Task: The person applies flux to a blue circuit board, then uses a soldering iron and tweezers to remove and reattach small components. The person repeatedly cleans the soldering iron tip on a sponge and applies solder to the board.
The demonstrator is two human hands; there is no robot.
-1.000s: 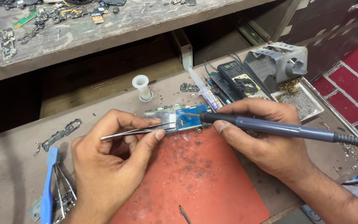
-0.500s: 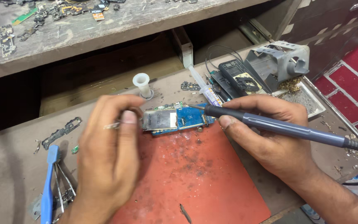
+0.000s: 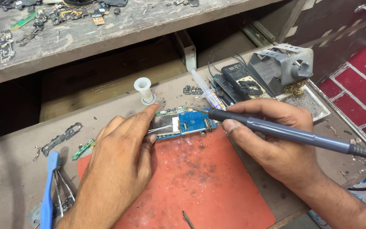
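Two bare hands are working over a small circuit board point(image 3: 182, 122) that is lying at the far edge of a red mat point(image 3: 191, 186), near the middle of the worktop point(image 3: 13, 169). The left hand point(image 3: 115, 169) is resting palm down on the mat's left side, its fingers point(image 3: 142, 121) reaching onto the left end of the board and closing on thin metal tweezers point(image 3: 159, 129), whose tips are lying against the silvery part of the board. The right hand point(image 3: 272, 144) is gripping a grey soldering iron point(image 3: 284, 132) like a pen, fingers wrapped tight around the handle, and the iron's thin tip is touching the far right corner of the blue part of the board. The iron's cord is running off toward the right edge of the worktop.

Just beyond the board a small white spool point(image 3: 143, 90) is standing upright, and a clear syringe point(image 3: 206, 91) is lying tilted to its right. Farther toward the right far corner a grey iron stand point(image 3: 282, 65) is sitting on a metal tray point(image 3: 314, 104), with a dark phone part point(image 3: 240, 80) beside it. Near the left front corner a blue toothbrush point(image 3: 47, 191) is lying next to more metal tweezers point(image 3: 62, 188), and a small green strip point(image 3: 83, 149) is lying just off the mat's left corner. A shelf point(image 3: 106, 29) above is carrying scattered electronic scraps.
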